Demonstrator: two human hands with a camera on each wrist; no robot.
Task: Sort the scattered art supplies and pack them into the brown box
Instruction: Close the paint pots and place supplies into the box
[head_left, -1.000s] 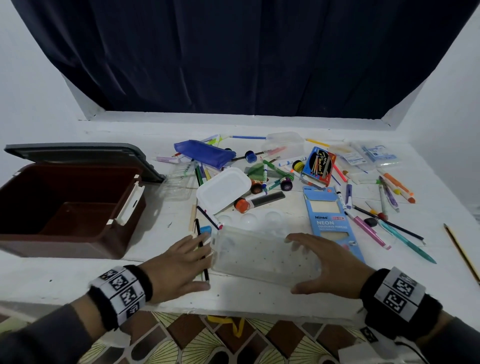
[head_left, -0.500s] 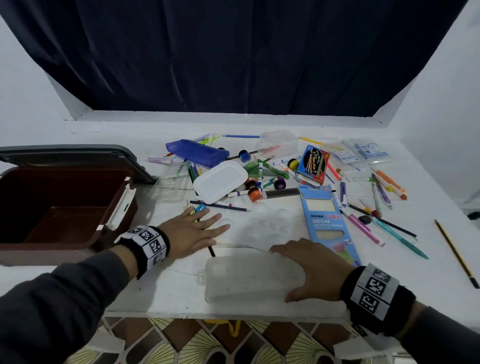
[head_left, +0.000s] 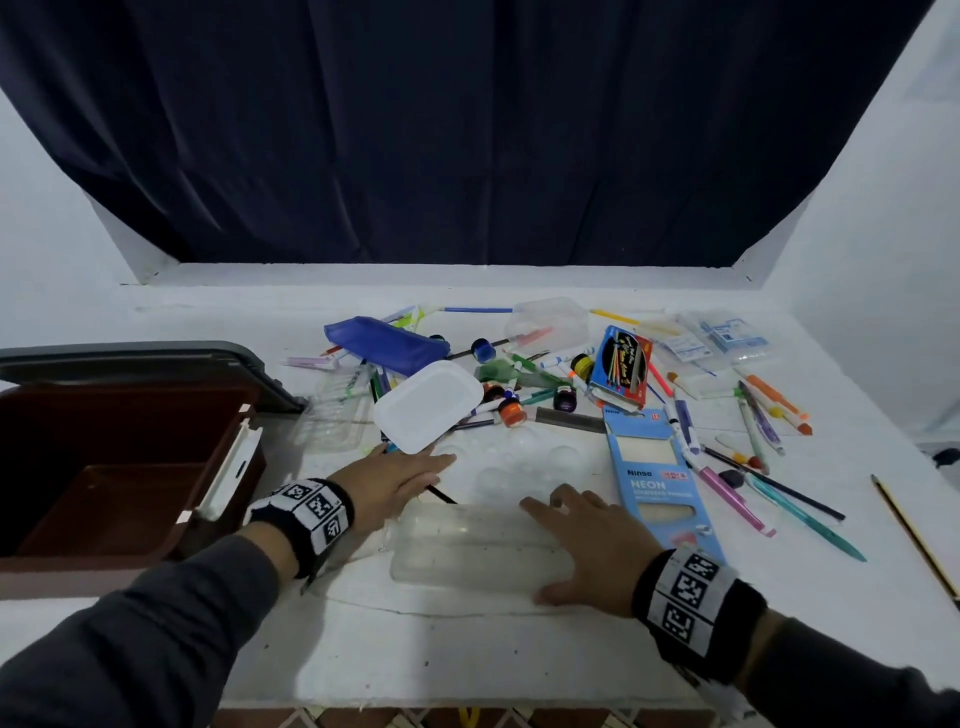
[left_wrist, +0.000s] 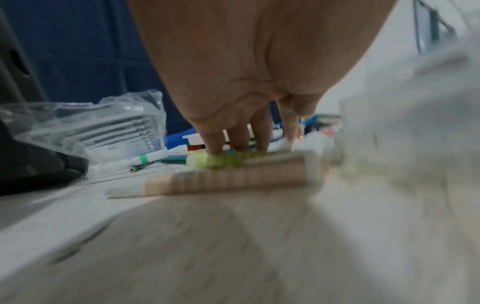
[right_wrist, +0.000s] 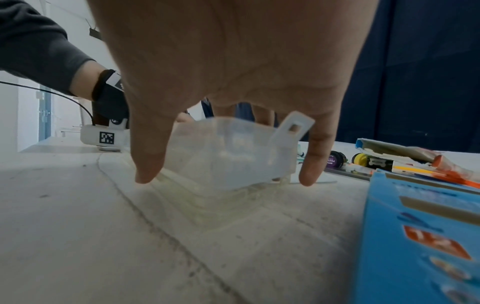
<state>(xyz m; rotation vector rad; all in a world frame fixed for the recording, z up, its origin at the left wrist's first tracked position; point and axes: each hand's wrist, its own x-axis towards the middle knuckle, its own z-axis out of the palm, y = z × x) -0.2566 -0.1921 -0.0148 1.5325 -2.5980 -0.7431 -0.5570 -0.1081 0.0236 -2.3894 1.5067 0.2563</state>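
Left hand (head_left: 390, 480) reached farther, fingers flat on pens; right hand (head_left: 587, 540) grasping clear case (head_left: 467, 551); "Ninso NEON" pencil box (head_left: 655, 478) beside

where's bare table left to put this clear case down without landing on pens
Bare patches: the near strip between the clear case and the table edge, and the back strip by the curtain. The brown box is open. Crowded: the middle, from the blue pouch across to the neon pencil box.
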